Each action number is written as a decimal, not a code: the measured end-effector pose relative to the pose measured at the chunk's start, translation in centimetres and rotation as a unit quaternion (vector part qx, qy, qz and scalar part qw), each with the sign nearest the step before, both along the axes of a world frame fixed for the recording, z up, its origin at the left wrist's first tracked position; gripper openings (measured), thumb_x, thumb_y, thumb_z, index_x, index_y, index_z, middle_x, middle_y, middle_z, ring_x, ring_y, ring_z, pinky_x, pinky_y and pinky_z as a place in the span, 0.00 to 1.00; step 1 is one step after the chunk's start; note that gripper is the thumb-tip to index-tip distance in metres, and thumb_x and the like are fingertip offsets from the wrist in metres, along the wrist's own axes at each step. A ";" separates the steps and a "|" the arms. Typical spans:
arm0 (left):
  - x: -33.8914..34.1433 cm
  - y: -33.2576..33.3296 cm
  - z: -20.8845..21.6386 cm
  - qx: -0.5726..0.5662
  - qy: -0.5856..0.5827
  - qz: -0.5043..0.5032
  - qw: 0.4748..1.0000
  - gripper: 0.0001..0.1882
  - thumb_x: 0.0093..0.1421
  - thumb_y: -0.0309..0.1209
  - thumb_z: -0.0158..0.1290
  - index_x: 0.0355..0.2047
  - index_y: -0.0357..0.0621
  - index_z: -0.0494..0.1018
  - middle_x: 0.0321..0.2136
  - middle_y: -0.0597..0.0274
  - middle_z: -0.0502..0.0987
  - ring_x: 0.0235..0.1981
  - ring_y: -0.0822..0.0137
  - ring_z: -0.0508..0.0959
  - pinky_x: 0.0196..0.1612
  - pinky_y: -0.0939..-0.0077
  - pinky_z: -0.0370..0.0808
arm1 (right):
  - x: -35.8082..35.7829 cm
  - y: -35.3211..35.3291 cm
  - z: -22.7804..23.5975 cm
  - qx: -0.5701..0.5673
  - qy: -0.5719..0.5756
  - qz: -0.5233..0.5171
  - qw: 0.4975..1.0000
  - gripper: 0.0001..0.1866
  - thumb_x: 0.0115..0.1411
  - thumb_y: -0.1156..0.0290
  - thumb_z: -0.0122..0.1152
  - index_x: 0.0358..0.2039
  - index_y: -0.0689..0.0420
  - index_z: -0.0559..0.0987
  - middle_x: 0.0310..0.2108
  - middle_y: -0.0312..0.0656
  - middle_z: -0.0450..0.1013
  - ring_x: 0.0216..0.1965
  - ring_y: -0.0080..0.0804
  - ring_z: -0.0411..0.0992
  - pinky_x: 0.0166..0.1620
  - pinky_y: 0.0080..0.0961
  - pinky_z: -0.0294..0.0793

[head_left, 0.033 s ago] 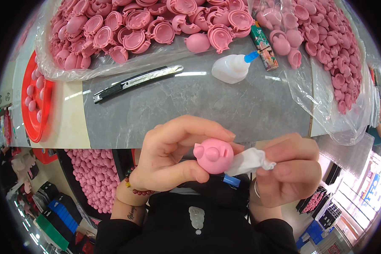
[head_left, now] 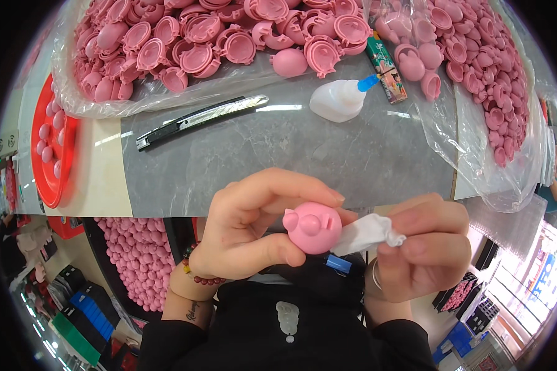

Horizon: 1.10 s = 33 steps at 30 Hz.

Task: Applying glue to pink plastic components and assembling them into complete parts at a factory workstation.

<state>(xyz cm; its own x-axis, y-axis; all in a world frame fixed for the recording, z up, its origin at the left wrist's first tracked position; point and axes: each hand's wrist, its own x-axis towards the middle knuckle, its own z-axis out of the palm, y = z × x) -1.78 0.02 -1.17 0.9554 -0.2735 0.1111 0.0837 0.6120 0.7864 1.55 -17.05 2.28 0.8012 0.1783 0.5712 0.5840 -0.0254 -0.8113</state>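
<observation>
Between the thumb and fingers of my left hand point(head_left: 247, 226) is a small round pink plastic pig point(head_left: 314, 227), held just past the table's near edge. A slot shows on its right side, and a pointed ear sticks out at its upper left. My right hand point(head_left: 424, 247) pinches a crumpled white tissue point(head_left: 368, 235) whose left end meets the pig's right side. Whether the tissue presses on the pig or lies just behind it, I cannot tell.
On the grey tabletop point(head_left: 278, 161) lie a utility knife point(head_left: 201, 120), a white squeeze bottle point(head_left: 337, 101) with a blue tip, and a green box point(head_left: 387, 68). Pink half-shells point(head_left: 198, 55) fill plastic bags behind. A red tray point(head_left: 68, 167) holds pink balls; a bin of pink pieces point(head_left: 133, 260) stands below.
</observation>
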 end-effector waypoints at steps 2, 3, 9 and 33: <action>0.0 0.0 0.0 -0.012 0.007 -0.004 1.000 0.25 0.49 0.30 0.57 0.44 0.29 0.62 0.40 0.49 0.71 0.44 0.57 0.73 0.47 0.68 0.67 | 0.0 -0.1 -0.2 -0.007 -0.018 -0.030 0.999 0.11 0.38 0.83 0.60 0.24 0.56 0.74 0.28 0.44 0.70 0.21 0.30 0.70 0.21 0.19 0.69; -0.1 0.1 0.0 -0.023 0.014 -0.009 1.000 0.25 0.50 0.30 0.56 0.44 0.29 0.62 0.40 0.49 0.70 0.44 0.56 0.72 0.48 0.68 0.67 | 0.1 -0.2 -0.3 -0.007 -0.018 -0.030 0.999 0.11 0.38 0.83 0.60 0.24 0.56 0.74 0.28 0.44 0.70 0.21 0.30 0.70 0.21 0.19 0.69; -0.1 -0.1 0.2 -0.027 0.027 -0.015 0.999 0.22 0.52 0.26 0.51 0.46 0.30 0.59 0.41 0.49 0.69 0.43 0.58 0.72 0.46 0.68 0.68 | 0.9 -1.7 -0.5 -0.170 -0.077 -0.199 0.962 0.10 0.40 0.83 0.58 0.27 0.58 0.75 0.35 0.50 0.68 0.35 0.36 0.70 0.33 0.21 0.70; -0.5 20.8 5.1 0.697 -0.100 0.461 0.540 0.06 0.54 0.24 0.45 0.29 0.33 0.70 0.32 0.56 0.74 0.35 0.65 0.73 0.38 0.77 0.69 | 3.8 1.7 -0.2 -0.047 0.139 -0.027 0.989 0.11 0.47 0.73 0.54 0.30 0.67 0.72 0.32 0.43 0.72 0.29 0.22 0.67 0.33 0.16 0.65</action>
<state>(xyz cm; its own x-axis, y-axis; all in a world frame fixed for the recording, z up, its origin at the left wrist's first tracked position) -2.31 20.80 3.94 0.7642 0.3569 0.5373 0.0772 -0.8776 0.4731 5.40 -15.37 2.10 0.9350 0.1728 0.3096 0.3336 -0.1333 -0.9332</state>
